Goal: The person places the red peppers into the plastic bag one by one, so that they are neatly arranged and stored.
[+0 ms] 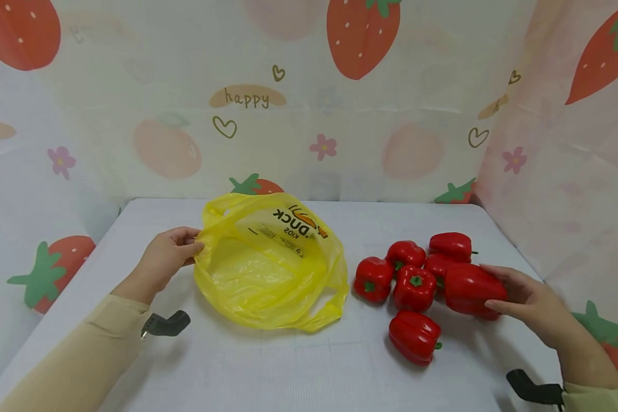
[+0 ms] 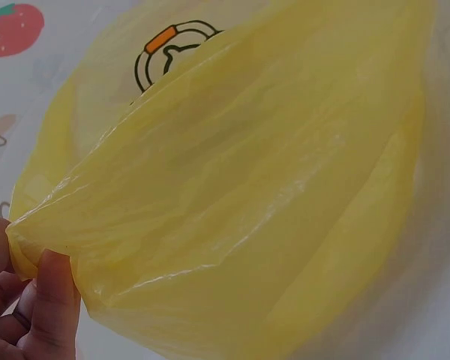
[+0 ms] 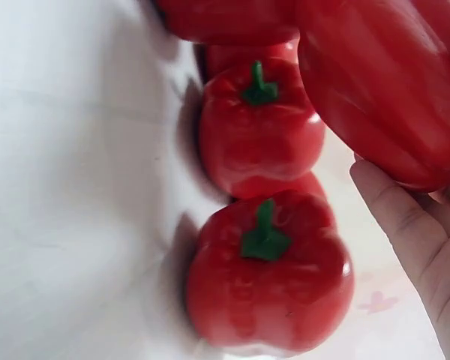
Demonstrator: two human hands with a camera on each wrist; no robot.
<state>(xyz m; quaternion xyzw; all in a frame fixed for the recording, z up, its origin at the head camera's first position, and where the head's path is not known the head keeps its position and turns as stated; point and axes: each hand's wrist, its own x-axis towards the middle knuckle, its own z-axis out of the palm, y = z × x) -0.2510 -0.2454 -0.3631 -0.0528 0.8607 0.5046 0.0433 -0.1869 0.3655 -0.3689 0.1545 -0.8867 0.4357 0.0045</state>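
Note:
My left hand point(image 1: 166, 260) pinches the left edge of a yellow plastic bag point(image 1: 268, 280) printed with "DUCK KIDS". The left wrist view shows thumb and finger gathering the thin film point(image 2: 232, 195) into creases. At the right, my right hand point(image 1: 527, 300) grips a red bell pepper point(image 1: 474, 289) by its blunt end, thumb on the near side. In the right wrist view this pepper point(image 3: 390, 82) is held above the others. Several more red bell peppers point(image 1: 414, 288) with green stems sit clustered to its left, and one pepper point(image 1: 415, 337) lies nearer the front.
The white table point(image 1: 309, 372) carries the bag and peppers. Behind and along both sides hangs a cloth backdrop point(image 1: 298, 143) printed with strawberries, hearts and flowers. Dark wrist mounts point(image 1: 167, 324) stick out beside both forearms.

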